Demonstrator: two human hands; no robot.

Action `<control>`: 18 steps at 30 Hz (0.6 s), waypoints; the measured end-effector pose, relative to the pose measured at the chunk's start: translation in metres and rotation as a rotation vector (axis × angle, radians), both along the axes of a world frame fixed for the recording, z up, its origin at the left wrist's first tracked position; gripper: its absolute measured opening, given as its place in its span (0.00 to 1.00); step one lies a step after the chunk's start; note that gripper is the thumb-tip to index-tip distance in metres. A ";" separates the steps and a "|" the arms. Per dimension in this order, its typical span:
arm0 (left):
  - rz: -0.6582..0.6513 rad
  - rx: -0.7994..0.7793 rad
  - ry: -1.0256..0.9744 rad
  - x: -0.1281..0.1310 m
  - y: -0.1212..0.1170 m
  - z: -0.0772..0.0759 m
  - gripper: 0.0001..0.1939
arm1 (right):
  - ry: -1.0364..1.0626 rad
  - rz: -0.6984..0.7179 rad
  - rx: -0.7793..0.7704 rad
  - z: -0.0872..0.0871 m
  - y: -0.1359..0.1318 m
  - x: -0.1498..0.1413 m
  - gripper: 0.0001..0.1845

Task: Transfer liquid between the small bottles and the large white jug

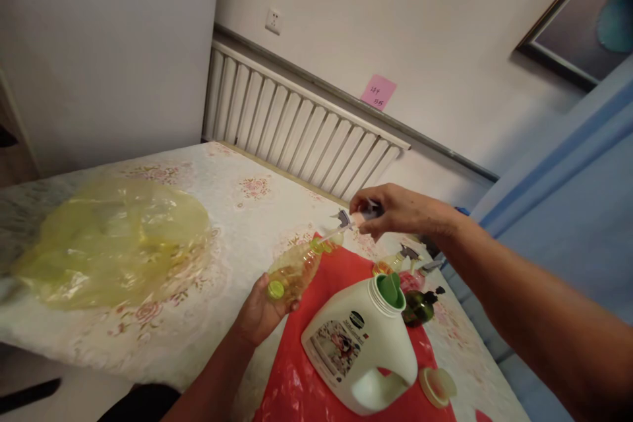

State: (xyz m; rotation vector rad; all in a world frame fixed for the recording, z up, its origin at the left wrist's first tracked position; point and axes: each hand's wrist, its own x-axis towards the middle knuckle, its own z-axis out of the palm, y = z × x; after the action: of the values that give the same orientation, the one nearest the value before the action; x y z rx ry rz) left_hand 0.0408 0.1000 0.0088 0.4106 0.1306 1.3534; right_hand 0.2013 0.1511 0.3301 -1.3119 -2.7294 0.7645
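Note:
My left hand (262,310) is wrapped round a clear bottle (295,273) of yellowish liquid, tilted with its neck up to the right. A lime-green round piece (275,289) shows by my left fingers; I cannot tell whether it belongs to the bottle. Closed on a trigger spray head (366,213), my right hand (388,208) is above and right of the bottle. The spray head's thin tube slants down to the bottle's mouth. Just in front stands a big white detergent jug (363,346), uncapped, with a green spout (390,290) inside its neck.
Under the jug lies a red plastic bag (291,386) on the flowered tablecloth (232,204). A dark green pump bottle (419,308), a pink bottle (411,280) and a pale cap (438,388) are at right. A yellow plastic bag (119,244) spreads at left. Beyond is a radiator (297,119).

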 end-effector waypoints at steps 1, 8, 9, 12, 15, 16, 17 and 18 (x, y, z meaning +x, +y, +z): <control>-0.002 -0.007 0.003 0.000 0.000 0.000 0.24 | 0.045 -0.032 -0.032 0.005 0.002 0.009 0.11; 0.001 -0.029 0.006 0.000 0.001 0.003 0.25 | 0.456 -0.393 -0.047 0.003 0.005 0.101 0.24; 0.013 -0.052 0.002 0.000 0.001 0.004 0.25 | 0.532 -0.442 -0.062 -0.007 0.004 0.117 0.25; 0.055 -0.113 -0.022 0.001 -0.001 0.009 0.23 | 0.723 -0.620 -0.087 -0.048 -0.002 0.161 0.26; 0.086 -0.125 -0.042 0.003 -0.002 0.010 0.20 | 0.827 -0.765 -0.076 -0.105 -0.009 0.194 0.22; 0.087 -0.116 -0.039 0.004 -0.002 0.009 0.19 | 0.821 -0.789 -0.076 -0.125 -0.012 0.200 0.21; 0.084 -0.101 -0.030 0.005 -0.002 0.008 0.18 | 0.805 -0.809 -0.082 -0.146 -0.015 0.204 0.20; 0.078 -0.083 -0.018 0.005 -0.001 0.006 0.17 | 0.779 -0.822 -0.095 -0.166 -0.019 0.206 0.19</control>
State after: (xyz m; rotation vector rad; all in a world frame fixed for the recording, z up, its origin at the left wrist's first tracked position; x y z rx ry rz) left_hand 0.0462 0.0987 0.0148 0.3263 0.1882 1.4226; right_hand 0.4075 0.1322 0.1638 -1.5246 -1.4087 1.0013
